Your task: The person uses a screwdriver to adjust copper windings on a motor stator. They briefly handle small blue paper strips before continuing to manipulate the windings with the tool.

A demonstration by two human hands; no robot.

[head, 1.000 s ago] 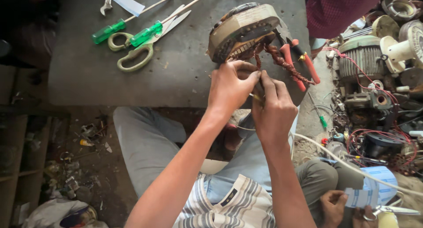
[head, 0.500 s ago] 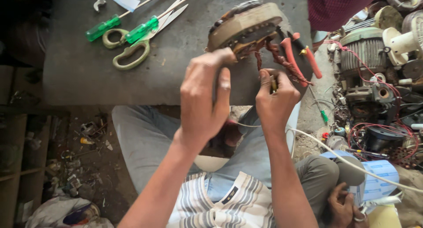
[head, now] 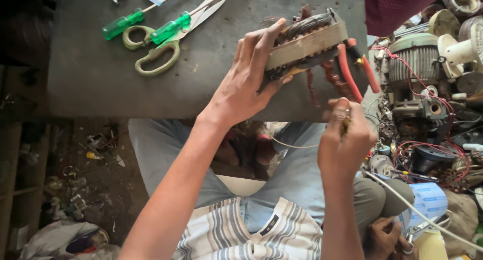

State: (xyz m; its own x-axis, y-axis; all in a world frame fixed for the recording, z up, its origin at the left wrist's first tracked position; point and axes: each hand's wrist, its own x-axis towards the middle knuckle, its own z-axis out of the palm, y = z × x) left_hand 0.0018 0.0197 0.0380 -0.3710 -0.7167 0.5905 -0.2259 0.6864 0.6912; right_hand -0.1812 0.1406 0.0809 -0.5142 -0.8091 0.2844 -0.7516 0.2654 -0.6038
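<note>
Two hands on one job, over the near edge of the grey bench (head: pixel 151 89). Stator (head: pixel 307 41) is held tilted, long axis running lower-left to upper-right, copper windings at both faces, red leads (head: pixel 352 71) hanging off its right end. Left hand (head: pixel 241 86) has its grip spread around the stator's left end, fingers on top, thumb under. Right hand (head: pixel 344 144) sits below and right of it, just beside the leads, grip pressed together, pinching a small tool (head: pixel 346 123).

Dark grey worktable (head: pixel 90 84); littered dirt floor (head: pixel 75 179) below; daylight.
</note>
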